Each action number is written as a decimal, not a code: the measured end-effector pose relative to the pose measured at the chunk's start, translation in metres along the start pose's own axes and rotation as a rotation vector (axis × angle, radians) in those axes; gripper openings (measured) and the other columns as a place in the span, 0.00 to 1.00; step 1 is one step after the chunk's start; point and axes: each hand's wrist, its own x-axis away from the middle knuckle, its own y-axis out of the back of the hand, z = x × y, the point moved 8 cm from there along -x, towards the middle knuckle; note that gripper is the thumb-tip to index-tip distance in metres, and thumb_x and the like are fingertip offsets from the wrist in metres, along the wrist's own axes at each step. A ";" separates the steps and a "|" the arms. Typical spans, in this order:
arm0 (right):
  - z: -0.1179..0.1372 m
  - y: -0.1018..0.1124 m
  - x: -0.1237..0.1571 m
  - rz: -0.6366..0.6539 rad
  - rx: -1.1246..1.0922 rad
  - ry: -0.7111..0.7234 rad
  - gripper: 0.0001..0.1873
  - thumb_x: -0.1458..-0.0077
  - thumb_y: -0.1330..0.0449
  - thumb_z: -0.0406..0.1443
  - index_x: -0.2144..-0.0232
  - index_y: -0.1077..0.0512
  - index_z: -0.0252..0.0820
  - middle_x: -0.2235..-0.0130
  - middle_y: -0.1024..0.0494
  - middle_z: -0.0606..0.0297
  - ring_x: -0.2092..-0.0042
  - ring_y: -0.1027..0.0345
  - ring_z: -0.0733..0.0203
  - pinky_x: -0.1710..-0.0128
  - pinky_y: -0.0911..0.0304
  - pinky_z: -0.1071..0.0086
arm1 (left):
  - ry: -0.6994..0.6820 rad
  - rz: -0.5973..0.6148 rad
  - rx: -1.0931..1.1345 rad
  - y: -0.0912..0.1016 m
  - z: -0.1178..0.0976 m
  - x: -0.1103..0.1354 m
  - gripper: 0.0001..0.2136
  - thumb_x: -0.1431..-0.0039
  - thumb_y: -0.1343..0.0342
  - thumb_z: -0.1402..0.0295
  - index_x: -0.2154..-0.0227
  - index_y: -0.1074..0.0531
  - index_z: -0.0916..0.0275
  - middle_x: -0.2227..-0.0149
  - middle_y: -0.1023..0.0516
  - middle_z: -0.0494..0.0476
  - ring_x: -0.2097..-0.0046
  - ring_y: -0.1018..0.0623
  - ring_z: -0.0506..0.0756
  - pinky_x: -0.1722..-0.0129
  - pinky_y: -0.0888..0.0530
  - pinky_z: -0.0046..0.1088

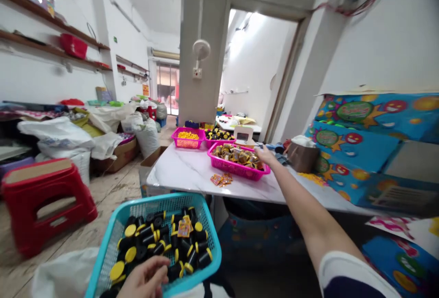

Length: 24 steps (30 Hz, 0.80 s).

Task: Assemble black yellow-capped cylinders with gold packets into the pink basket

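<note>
My left hand (147,278) is over the near edge of a turquoise basket (213,243), its fingers curled in; what they hold, if anything, is hidden. Black plastic canisters with yellow caps (187,246) fill the basket, several close to my fingertips. An orange printed packet (184,227) lies on top of them. My right arm stretches across the table, and my right hand (265,155) is at the right end of a pink basket (236,168). That basket contains many small brown-and-yellow pieces (236,154). My right fingers are small and blurred, so their grip is unclear.
Loose orange packets (221,179) lie on the white marbled table (181,165). Behind are a pink basket of yellow caps (188,141) and another of black-and-yellow pieces (219,134). Blue printed cartons (353,138) are stacked right; a red stool (48,197) stands left.
</note>
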 end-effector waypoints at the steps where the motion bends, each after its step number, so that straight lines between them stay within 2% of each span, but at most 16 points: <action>1: -0.004 -0.010 0.010 0.021 0.013 0.023 0.25 0.48 0.42 0.42 0.52 0.27 0.29 0.51 0.24 0.42 0.48 0.32 0.44 0.50 0.39 0.58 | -0.015 -0.017 0.017 0.002 -0.002 0.004 0.34 0.61 0.44 0.37 0.62 0.27 0.64 0.73 0.26 0.56 0.76 0.30 0.51 0.77 0.34 0.27; 5: -0.003 -0.058 0.085 0.148 0.005 0.214 0.21 0.43 0.47 0.45 0.56 0.24 0.39 0.53 0.22 0.55 0.50 0.30 0.52 0.49 0.39 0.62 | -0.063 -0.021 0.044 0.009 -0.012 0.011 0.28 0.52 0.44 0.44 0.59 0.29 0.66 0.71 0.25 0.57 0.73 0.28 0.51 0.74 0.32 0.27; 7: 0.007 -0.081 0.128 0.214 -0.010 0.316 0.17 0.44 0.45 0.45 0.61 0.22 0.43 0.56 0.20 0.59 0.52 0.29 0.53 0.49 0.39 0.63 | -0.047 0.001 0.055 0.009 -0.011 0.010 0.26 0.49 0.44 0.46 0.60 0.29 0.67 0.70 0.25 0.57 0.73 0.28 0.50 0.74 0.32 0.27; 9: 0.018 -0.103 0.158 0.256 -0.003 0.384 0.14 0.46 0.43 0.44 0.66 0.21 0.44 0.60 0.19 0.60 0.54 0.28 0.53 0.50 0.37 0.63 | -0.031 0.015 0.061 0.008 -0.010 0.008 0.25 0.49 0.44 0.47 0.60 0.29 0.67 0.71 0.25 0.57 0.74 0.28 0.50 0.74 0.32 0.27; 10: 0.023 -0.113 0.164 0.263 0.011 0.400 0.13 0.46 0.42 0.43 0.67 0.20 0.44 0.61 0.19 0.60 0.56 0.28 0.54 0.52 0.37 0.64 | -0.027 0.020 0.061 0.007 -0.009 0.007 0.25 0.48 0.44 0.48 0.60 0.29 0.67 0.71 0.25 0.57 0.74 0.28 0.50 0.75 0.32 0.27; 12: 0.030 -0.132 0.159 0.248 0.055 0.394 0.13 0.45 0.43 0.41 0.67 0.20 0.44 0.62 0.19 0.59 0.58 0.28 0.56 0.55 0.36 0.66 | -0.029 0.024 0.050 0.006 -0.007 0.005 0.25 0.48 0.44 0.48 0.60 0.29 0.67 0.71 0.25 0.56 0.75 0.29 0.49 0.75 0.33 0.27; 16: 0.034 -0.160 0.116 0.223 0.163 0.310 0.13 0.48 0.43 0.38 0.66 0.19 0.41 0.64 0.19 0.57 0.62 0.28 0.56 0.60 0.37 0.67 | -0.057 0.003 0.017 0.006 -0.004 0.008 0.23 0.46 0.45 0.50 0.59 0.30 0.66 0.70 0.25 0.56 0.73 0.28 0.50 0.74 0.32 0.27; 19: 0.040 -0.176 0.104 0.280 0.197 0.305 0.12 0.49 0.41 0.38 0.68 0.19 0.41 0.66 0.19 0.57 0.63 0.28 0.55 0.61 0.38 0.67 | -0.082 -0.032 -0.019 0.006 -0.006 0.015 0.21 0.45 0.46 0.51 0.59 0.30 0.65 0.71 0.26 0.54 0.72 0.28 0.51 0.73 0.32 0.26; 21: 0.051 -0.183 0.116 0.307 0.195 0.338 0.15 0.46 0.44 0.38 0.65 0.19 0.38 0.63 0.20 0.54 0.59 0.29 0.53 0.58 0.39 0.66 | -0.095 -0.045 -0.038 0.004 -0.009 0.018 0.20 0.45 0.45 0.53 0.59 0.29 0.64 0.73 0.28 0.51 0.72 0.29 0.51 0.72 0.32 0.26; 24: 0.073 -0.195 0.162 0.411 0.156 0.450 0.19 0.40 0.49 0.40 0.59 0.21 0.39 0.59 0.22 0.54 0.55 0.30 0.54 0.54 0.40 0.65 | -0.095 -0.044 -0.037 0.002 -0.012 0.019 0.18 0.46 0.44 0.55 0.60 0.29 0.64 0.74 0.28 0.50 0.73 0.30 0.50 0.72 0.32 0.26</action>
